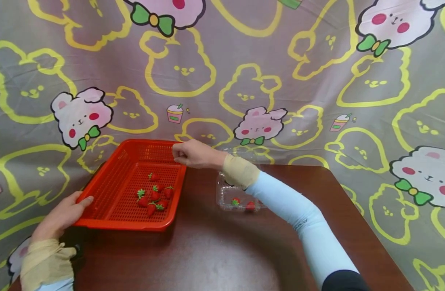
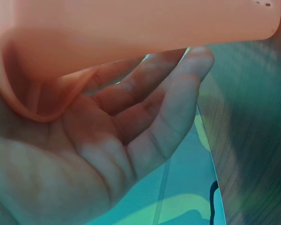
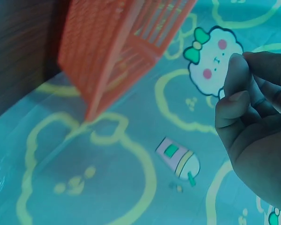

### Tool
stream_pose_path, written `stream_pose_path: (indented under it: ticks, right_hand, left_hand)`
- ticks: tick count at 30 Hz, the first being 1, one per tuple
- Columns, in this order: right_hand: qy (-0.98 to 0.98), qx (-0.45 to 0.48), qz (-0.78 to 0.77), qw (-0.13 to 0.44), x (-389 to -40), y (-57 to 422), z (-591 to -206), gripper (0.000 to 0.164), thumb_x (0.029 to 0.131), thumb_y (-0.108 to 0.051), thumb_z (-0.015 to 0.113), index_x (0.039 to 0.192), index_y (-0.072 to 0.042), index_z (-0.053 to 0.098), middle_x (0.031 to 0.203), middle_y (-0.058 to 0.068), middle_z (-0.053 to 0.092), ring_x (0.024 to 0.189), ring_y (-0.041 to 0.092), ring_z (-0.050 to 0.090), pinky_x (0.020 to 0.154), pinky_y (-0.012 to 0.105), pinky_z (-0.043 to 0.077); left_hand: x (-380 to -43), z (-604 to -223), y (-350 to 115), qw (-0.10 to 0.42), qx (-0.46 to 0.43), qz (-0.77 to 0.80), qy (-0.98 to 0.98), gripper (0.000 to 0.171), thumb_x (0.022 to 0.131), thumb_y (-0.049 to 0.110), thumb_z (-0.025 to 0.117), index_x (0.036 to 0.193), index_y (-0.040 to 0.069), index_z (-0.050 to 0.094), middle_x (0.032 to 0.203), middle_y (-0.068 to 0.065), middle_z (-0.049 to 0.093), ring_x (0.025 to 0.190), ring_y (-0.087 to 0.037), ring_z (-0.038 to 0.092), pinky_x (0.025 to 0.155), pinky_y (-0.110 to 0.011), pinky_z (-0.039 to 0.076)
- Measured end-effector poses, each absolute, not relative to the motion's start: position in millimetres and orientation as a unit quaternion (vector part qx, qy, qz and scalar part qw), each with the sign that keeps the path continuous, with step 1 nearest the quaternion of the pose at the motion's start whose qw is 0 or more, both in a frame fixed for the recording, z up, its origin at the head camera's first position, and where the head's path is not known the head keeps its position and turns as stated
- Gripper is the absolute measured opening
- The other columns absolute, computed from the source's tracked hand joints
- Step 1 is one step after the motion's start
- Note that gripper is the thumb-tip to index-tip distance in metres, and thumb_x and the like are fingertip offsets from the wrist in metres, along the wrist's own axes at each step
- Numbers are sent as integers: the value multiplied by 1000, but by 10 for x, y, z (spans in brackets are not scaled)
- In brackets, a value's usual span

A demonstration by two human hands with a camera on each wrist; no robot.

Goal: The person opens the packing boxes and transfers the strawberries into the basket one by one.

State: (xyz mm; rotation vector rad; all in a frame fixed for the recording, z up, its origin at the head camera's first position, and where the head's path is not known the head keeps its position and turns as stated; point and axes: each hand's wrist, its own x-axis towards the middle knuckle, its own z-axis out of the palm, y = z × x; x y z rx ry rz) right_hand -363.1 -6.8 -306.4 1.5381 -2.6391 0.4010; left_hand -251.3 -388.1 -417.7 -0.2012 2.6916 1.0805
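A red plastic basket [image 1: 113, 194] with slotted walls and floor is tilted at the left of the table. Several strawberries [image 1: 155, 193] with green tops lie in its right half. My left hand [image 1: 64, 214] grips the basket's near left corner, thumb over the rim; in the left wrist view its fingers [image 2: 164, 112] curl beneath the rim. My right hand [image 1: 195, 153] is at the far right rim in the head view, fingers curled. From the right wrist, that hand [image 3: 257, 108] appears apart from the basket [image 3: 112, 56], thumb and forefinger together, nothing visible between them.
A clear plastic box [image 1: 222, 198] stands right of the basket, partly hidden by my right forearm. Inside it are a strawberry [image 1: 235, 201] and another red strawberry [image 1: 250, 206]. The brown table [image 1: 215, 254] ends at a patterned cloth [image 1: 309, 93] behind it.
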Motion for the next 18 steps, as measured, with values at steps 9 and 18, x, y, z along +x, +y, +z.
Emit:
stream_pose_path:
  ticks: [9, 18]
  right_hand:
    - [-872, 468, 138, 36, -3660, 494, -3057, 9, 93, -11, 65, 85, -11, 60, 71, -1, 56, 66, 10, 50, 65, 22, 42]
    - [-893, 433, 119, -4, -3679, 1010, -3236, 7, 93, -14, 63, 86, -14, 64, 76, -5, 63, 69, 8, 57, 68, 25, 49]
  left_hand:
    - [-2525, -4207, -3898, 112, -68, 375, 918, 67, 104, 44, 34, 137, -13, 26, 115, -30, 53, 94, -30, 56, 70, -30, 42]
    - [-2515, -4183, -3897, 123, -73, 376, 915, 68, 104, 45, 33, 139, -13, 25, 117, -29, 52, 95, -30, 56, 71, -32, 42]
